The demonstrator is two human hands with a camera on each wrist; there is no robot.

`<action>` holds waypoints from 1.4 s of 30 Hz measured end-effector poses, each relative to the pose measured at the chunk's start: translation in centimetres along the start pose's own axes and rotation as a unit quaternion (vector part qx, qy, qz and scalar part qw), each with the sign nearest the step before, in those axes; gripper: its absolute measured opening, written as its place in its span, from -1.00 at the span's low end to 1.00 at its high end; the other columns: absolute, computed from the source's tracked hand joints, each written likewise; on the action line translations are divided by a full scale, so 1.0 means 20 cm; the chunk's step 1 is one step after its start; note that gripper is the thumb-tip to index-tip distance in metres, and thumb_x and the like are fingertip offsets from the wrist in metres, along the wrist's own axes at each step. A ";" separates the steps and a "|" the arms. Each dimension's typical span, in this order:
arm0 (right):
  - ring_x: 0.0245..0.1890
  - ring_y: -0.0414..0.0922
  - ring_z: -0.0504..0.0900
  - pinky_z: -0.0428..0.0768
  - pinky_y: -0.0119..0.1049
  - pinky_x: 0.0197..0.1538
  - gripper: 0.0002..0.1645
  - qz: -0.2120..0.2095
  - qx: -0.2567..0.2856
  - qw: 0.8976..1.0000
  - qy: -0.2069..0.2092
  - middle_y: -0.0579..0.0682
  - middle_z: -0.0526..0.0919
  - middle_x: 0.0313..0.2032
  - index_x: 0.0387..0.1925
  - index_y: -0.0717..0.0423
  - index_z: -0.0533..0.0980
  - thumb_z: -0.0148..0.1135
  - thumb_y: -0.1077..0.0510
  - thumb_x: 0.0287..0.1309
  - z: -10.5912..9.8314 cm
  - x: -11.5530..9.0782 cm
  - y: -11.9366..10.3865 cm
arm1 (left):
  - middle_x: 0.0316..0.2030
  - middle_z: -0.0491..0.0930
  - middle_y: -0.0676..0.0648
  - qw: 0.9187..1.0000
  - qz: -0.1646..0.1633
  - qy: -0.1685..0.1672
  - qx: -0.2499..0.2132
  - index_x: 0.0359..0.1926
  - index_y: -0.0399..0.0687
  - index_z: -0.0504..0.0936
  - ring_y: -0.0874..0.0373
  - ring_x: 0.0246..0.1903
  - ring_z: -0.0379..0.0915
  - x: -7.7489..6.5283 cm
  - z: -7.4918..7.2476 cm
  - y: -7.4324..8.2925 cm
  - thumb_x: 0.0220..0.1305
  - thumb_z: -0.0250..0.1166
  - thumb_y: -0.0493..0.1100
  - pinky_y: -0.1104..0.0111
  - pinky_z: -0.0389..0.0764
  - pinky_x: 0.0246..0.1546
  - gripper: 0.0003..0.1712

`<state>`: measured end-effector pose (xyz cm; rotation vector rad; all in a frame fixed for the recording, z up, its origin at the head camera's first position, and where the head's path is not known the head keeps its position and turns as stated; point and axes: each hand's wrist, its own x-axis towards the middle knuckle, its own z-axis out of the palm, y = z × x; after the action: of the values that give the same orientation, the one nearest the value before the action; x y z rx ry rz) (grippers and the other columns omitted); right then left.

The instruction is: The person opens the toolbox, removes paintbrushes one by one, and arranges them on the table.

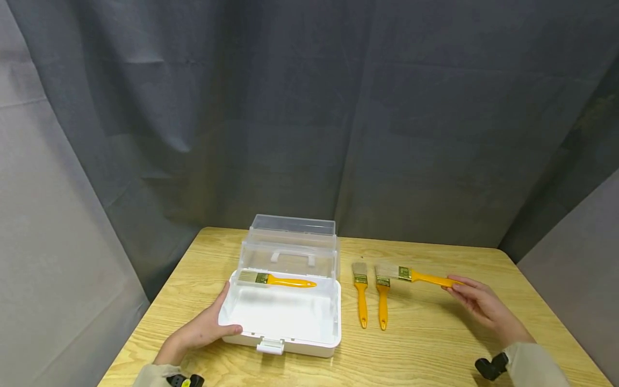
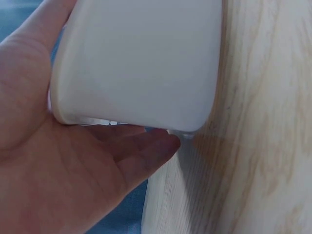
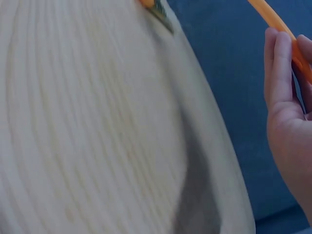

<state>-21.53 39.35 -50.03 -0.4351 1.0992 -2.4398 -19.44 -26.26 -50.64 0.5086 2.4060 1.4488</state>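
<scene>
My right hand (image 1: pixel 481 306) pinches a paintbrush (image 1: pixel 430 278) by the end of its orange handle, bristles pointing left. That brush is above the table, its bristles overlapping another paintbrush (image 1: pixel 383 301) in the head view. Beside that one lies a further paintbrush (image 1: pixel 361 301), handle toward me. My left hand (image 1: pixel 208 324) grips the left end of a white plastic box (image 1: pixel 333 344), thumb at the front corner and fingers round the far side. The clear lid (image 1: pixel 292 255) stands open at the back. One paintbrush (image 1: pixel 290 282) lies crosswise inside the box, near its back wall.
The wooden table (image 1: pixel 425 344) has rounded far corners. Behind it hangs a dark grey curtain (image 1: pixel 411 134), with lighter grey cloth (image 1: pixel 58 215) at the left side. A white latch (image 1: pixel 270 346) juts from the box's front.
</scene>
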 end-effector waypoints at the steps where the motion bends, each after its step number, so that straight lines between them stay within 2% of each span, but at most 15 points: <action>1: 0.09 -0.02 0.52 0.38 -0.31 0.13 -0.41 0.002 -0.001 1.000 0.006 0.19 0.55 0.04 0.13 0.22 0.51 -0.46 0.46 0.42 -0.02 -0.02 0.00 | 0.43 -0.36 -0.35 1.000 0.000 0.000 0.002 0.44 -0.17 -0.51 -0.22 0.34 -0.17 0.00 0.00 0.00 0.05 0.45 -0.05 -0.09 -0.04 0.25 0.38; 9: 0.06 -0.03 0.54 0.37 -0.31 0.13 -0.43 -0.002 -0.005 0.999 0.038 0.20 0.58 0.00 0.09 0.21 0.54 -0.40 0.46 0.41 -0.09 -0.09 -0.02 | 0.44 -0.36 -0.34 1.000 -0.005 0.001 0.007 0.45 -0.17 -0.50 -0.21 0.34 -0.18 0.00 -0.01 0.01 0.06 0.45 -0.04 -0.09 -0.03 0.26 0.37; 12: 0.03 -0.02 0.56 0.35 -0.29 0.15 -0.45 -0.005 -0.004 0.997 0.078 0.16 0.59 -0.03 0.03 0.20 0.58 -0.36 0.48 0.40 -0.11 -0.11 -0.02 | 0.43 -0.36 -0.37 1.000 -0.011 0.004 0.017 0.44 -0.19 -0.50 -0.24 0.34 -0.19 0.00 0.00 0.02 0.06 0.44 -0.03 -0.10 -0.03 0.26 0.37; 18: -0.05 -0.04 0.61 0.34 -0.28 0.17 -0.54 0.001 -0.014 0.984 0.176 0.05 0.63 -0.11 -0.10 0.11 0.65 -0.19 0.43 0.38 -0.14 -0.15 -0.04 | 0.43 -0.35 -0.38 1.000 -0.010 0.008 0.016 0.44 -0.19 -0.50 -0.25 0.34 -0.18 0.00 0.00 0.01 0.05 0.45 -0.04 -0.10 -0.04 0.25 0.37; 23: -0.11 -0.08 0.65 0.41 -0.30 0.11 -0.58 -0.011 -0.053 0.974 0.221 -0.02 0.65 -0.18 -0.18 0.06 0.68 -0.08 0.44 0.33 -0.16 -0.16 -0.02 | 0.43 -0.36 -0.36 1.000 -0.005 0.010 0.011 0.45 -0.17 -0.50 -0.23 0.34 -0.18 0.00 0.00 0.01 0.05 0.45 -0.05 -0.09 -0.06 0.26 0.37; 27: -0.16 -0.11 0.66 0.47 -0.30 0.04 -0.62 -0.018 -0.107 0.961 0.256 -0.06 0.65 -0.23 -0.24 0.03 0.69 0.04 0.45 0.26 -0.17 -0.16 0.00 | 0.42 -0.37 -0.39 1.000 0.003 0.009 0.020 0.44 -0.21 -0.50 -0.28 0.34 -0.20 -0.01 0.00 0.01 0.06 0.44 -0.06 -0.10 -0.06 0.26 0.37; 29: -0.20 -0.12 0.68 0.51 -0.29 0.00 -0.68 -0.016 -0.154 0.948 0.279 -0.08 0.65 -0.26 -0.24 0.07 0.69 0.11 0.45 0.21 -0.17 -0.15 0.01 | 0.41 -0.38 -0.41 1.000 0.003 0.009 0.024 0.43 -0.23 -0.50 -0.30 0.34 -0.20 -0.01 0.01 0.01 0.07 0.44 -0.05 -0.11 -0.05 0.25 0.36; 31: -0.24 -0.14 0.68 0.55 -0.27 -0.05 -0.76 -0.002 -0.224 0.927 0.302 -0.10 0.63 -0.28 -0.16 0.22 0.64 0.18 0.43 0.17 -0.17 -0.15 0.02 | 0.41 -0.38 -0.41 1.000 0.000 0.009 0.029 0.43 -0.24 -0.50 -0.31 0.34 -0.20 -0.01 0.01 0.01 0.07 0.44 -0.04 -0.11 -0.04 0.25 0.36; 32: -0.26 -0.15 0.69 0.56 -0.27 -0.08 -0.75 0.008 -0.261 0.913 0.313 -0.10 0.63 -0.29 -0.10 0.32 0.60 0.20 0.42 0.15 -0.16 -0.14 0.03 | 0.41 -0.38 -0.41 1.000 -0.002 0.009 0.029 0.43 -0.23 -0.50 -0.31 0.34 -0.20 -0.01 0.01 0.01 0.07 0.44 -0.04 -0.11 -0.04 0.25 0.36; 35: -0.31 -0.16 0.69 0.60 -0.27 -0.15 -0.54 0.049 -0.360 0.870 0.334 -0.07 0.63 -0.32 0.01 0.58 0.44 0.27 0.33 0.13 -0.13 -0.12 0.04 | 0.42 -0.38 -0.40 1.000 -0.007 0.011 0.025 0.44 -0.22 -0.50 -0.29 0.34 -0.19 -0.01 0.01 0.01 0.07 0.44 -0.04 -0.11 -0.03 0.25 0.36; 36: -0.33 -0.17 0.68 0.61 -0.27 -0.19 -0.49 0.064 -0.392 0.854 0.335 -0.06 0.63 -0.33 0.03 0.61 0.40 0.27 0.30 0.14 -0.12 -0.12 0.04 | 0.42 -0.38 -0.39 1.000 -0.008 0.010 0.024 0.44 -0.21 -0.50 -0.29 0.34 -0.19 -0.01 0.01 0.01 0.07 0.44 -0.03 -0.10 -0.04 0.26 0.36; 37: -0.34 -0.16 0.68 0.62 -0.28 -0.21 -0.48 0.079 -0.411 0.843 0.338 -0.03 0.64 -0.34 0.02 0.62 0.39 0.28 0.28 0.14 -0.11 -0.11 0.05 | 0.42 -0.38 -0.39 1.000 -0.008 0.011 0.023 0.44 -0.21 -0.50 -0.28 0.34 -0.19 -0.01 0.01 0.01 0.06 0.44 -0.03 -0.10 -0.04 0.26 0.36; 40: -0.39 -0.10 0.67 0.63 -0.27 -0.29 -0.52 0.113 -0.451 0.821 0.330 0.07 0.67 -0.38 -0.04 0.59 0.43 0.28 0.24 0.15 -0.06 -0.09 0.06 | 0.42 -0.39 -0.39 1.000 -0.007 0.009 0.020 0.44 -0.21 -0.51 -0.28 0.34 -0.20 -0.01 0.00 0.01 0.07 0.43 -0.02 -0.10 -0.04 0.26 0.37; 42: -0.40 -0.05 0.67 0.63 -0.26 -0.32 -0.56 0.133 -0.462 0.817 0.318 0.12 0.67 -0.40 -0.07 0.55 0.46 0.26 0.24 0.16 -0.03 -0.08 0.07 | 0.42 -0.40 -0.37 1.000 -0.007 0.007 0.015 0.44 -0.20 -0.51 -0.27 0.35 -0.22 0.00 0.00 0.01 0.07 0.43 -0.02 -0.09 -0.06 0.26 0.37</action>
<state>-20.17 39.68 -51.65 0.3126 2.4301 -1.6527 -19.29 -26.16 -50.53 0.4900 2.4415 1.4174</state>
